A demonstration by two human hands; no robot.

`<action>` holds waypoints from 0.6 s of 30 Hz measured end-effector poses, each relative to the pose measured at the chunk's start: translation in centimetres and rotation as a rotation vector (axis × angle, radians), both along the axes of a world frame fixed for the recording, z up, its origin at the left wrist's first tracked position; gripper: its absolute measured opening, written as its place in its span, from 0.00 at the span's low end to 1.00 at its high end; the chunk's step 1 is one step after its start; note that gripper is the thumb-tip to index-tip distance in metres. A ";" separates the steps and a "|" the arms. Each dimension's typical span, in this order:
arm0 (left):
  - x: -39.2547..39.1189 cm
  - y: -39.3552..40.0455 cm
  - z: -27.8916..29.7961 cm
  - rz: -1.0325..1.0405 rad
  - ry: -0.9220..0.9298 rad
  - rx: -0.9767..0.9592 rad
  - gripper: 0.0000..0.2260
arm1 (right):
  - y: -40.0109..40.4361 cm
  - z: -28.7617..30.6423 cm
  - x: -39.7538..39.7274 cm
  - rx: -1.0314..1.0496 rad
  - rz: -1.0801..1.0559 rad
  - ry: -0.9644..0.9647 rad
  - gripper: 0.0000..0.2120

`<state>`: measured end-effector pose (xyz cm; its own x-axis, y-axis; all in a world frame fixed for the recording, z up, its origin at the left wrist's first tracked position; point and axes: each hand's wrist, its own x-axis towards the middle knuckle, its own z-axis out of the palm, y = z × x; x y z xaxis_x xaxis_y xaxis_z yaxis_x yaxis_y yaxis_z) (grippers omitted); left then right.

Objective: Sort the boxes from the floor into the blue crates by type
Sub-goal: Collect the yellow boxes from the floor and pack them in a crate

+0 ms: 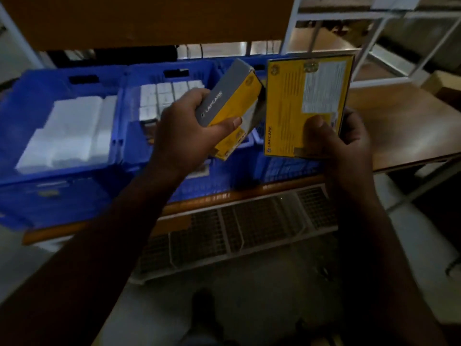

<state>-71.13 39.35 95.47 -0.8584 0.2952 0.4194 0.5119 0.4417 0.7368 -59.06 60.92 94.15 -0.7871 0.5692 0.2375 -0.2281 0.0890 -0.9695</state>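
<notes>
My left hand (pixel 183 131) grips a yellow and grey Lapcare box (pixel 233 103), tilted, above the middle blue crate (pixel 149 73). My right hand (pixel 341 143) holds a flat yellow Lapcare box (pixel 306 106) upright by its lower edge, thumb on its printed back, over the right blue crate (pixel 282 166). The left blue crate (pixel 30 96) holds white boxes (pixel 67 136). Small white and grey boxes (pixel 167 96) fill the back of the middle crate. What lies in the right crate is hidden by the box I hold.
The crates stand side by side on a wooden shelf (pixel 404 126) with bare wood to the right. A brown board (pixel 149 18) hangs overhead. White metal racking (pixel 374 33) stands behind. Below the shelf edge lies a pale grid-patterned tray (pixel 239 228) on the floor.
</notes>
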 end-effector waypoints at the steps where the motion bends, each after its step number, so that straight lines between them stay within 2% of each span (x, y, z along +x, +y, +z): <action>1: -1.9 1.2 0.1 -0.013 -0.001 -0.003 0.23 | 1.4 0.1 -1.4 0.020 -0.008 -0.003 0.26; 4: -7.4 4.6 0.0 -0.059 -0.019 -0.039 0.22 | 5.5 0.2 -5.8 0.074 -0.010 -0.045 0.22; 13: -18.7 14.6 -0.9 -0.099 -0.088 -0.188 0.24 | 14.3 -0.7 -16.8 0.075 -0.091 -0.199 0.21; 18: -22.2 19.1 -1.5 -0.032 -0.050 -0.286 0.23 | 18.9 -2.3 -21.9 0.048 0.014 -0.335 0.21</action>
<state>-93.28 58.40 93.94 -0.8645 0.4226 0.2721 0.4947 0.6197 0.6093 -80.96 79.80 91.86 -0.8338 0.5519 -0.0095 0.1011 0.1357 -0.9856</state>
